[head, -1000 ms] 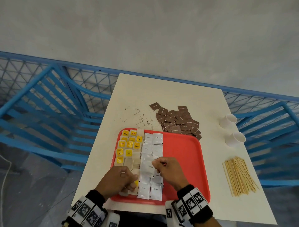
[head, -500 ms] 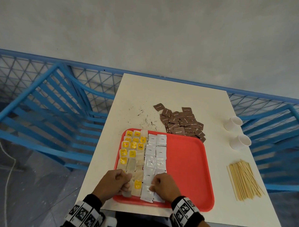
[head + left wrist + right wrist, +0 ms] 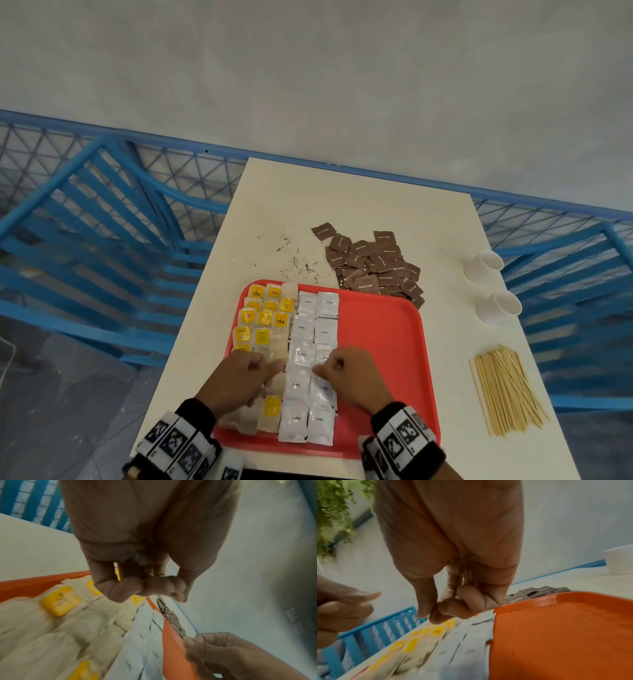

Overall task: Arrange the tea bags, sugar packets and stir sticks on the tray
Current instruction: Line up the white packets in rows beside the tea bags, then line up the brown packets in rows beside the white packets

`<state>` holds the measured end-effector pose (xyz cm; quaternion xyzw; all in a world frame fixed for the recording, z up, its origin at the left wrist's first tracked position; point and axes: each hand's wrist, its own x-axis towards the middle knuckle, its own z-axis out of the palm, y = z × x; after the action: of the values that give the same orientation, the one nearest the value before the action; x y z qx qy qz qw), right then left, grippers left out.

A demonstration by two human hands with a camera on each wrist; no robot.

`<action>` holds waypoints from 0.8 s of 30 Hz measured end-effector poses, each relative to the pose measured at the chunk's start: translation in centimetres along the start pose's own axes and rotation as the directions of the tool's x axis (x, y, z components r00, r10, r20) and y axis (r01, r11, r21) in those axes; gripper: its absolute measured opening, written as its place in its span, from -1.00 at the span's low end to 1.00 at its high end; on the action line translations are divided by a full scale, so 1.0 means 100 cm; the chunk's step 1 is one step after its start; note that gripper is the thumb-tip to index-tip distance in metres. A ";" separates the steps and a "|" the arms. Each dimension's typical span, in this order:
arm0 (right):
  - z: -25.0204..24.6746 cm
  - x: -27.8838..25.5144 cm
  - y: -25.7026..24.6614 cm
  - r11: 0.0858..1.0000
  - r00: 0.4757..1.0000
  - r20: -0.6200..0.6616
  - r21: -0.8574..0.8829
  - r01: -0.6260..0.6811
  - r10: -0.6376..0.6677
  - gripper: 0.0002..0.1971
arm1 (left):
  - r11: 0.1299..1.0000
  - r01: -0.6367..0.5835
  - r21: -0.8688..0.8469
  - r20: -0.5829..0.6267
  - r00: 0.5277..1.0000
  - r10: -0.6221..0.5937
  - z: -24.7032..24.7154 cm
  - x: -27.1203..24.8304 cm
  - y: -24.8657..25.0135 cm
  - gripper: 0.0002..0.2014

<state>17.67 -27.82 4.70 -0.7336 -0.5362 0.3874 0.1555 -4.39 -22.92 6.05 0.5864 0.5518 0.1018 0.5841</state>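
A red tray (image 3: pixel 387 346) lies on the white table. Tea bags (image 3: pixel 262 320) with yellow tags fill its left columns, and white packets (image 3: pixel 317 320) form two columns beside them. My left hand (image 3: pixel 263 368) hovers over the near tea bags, fingers curled into the palm (image 3: pixel 145 588) with nothing seen in them. Over the white columns, my right hand (image 3: pixel 325 368) has its thumb against curled fingers (image 3: pixel 436 614); no packet shows between them. Brown sugar packets (image 3: pixel 373 263) lie heaped on the table behind the tray. Stir sticks (image 3: pixel 503 390) lie bundled to the right.
Two white paper cups (image 3: pixel 483 265) (image 3: pixel 498 306) lie on their sides near the table's right edge. Dark crumbs (image 3: pixel 294 260) are scattered behind the tray. Blue metal railings (image 3: pixel 113 240) flank the table. The tray's right half (image 3: pixel 565 635) is bare.
My right hand dropped to the nearest white packets, then came back up toward the middle of their columns. The left hand stayed almost where it was over the near tea bags.
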 end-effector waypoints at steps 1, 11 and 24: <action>-0.013 0.004 0.001 1.000 1.000 -0.010 0.016 -0.004 0.004 -0.63 | 1.000 -0.017 0.020 -0.011 1.000 0.017 0.000 0.007 0.007 -0.58; -0.119 0.110 0.032 0.968 0.999 -0.043 -0.250 0.013 -0.025 -0.81 | 0.956 -0.160 0.248 -0.055 0.982 0.178 0.012 0.097 0.091 -0.59; -0.122 0.208 0.051 0.754 0.951 0.277 -0.592 0.283 -0.140 -0.40 | 0.916 -0.062 0.396 -0.134 0.983 0.124 0.037 0.225 0.136 -0.68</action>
<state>32.66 -8.62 1.04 -0.6311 -0.7275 0.2445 -0.1126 13.95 -3.84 4.01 0.7069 0.5766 0.0633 0.4048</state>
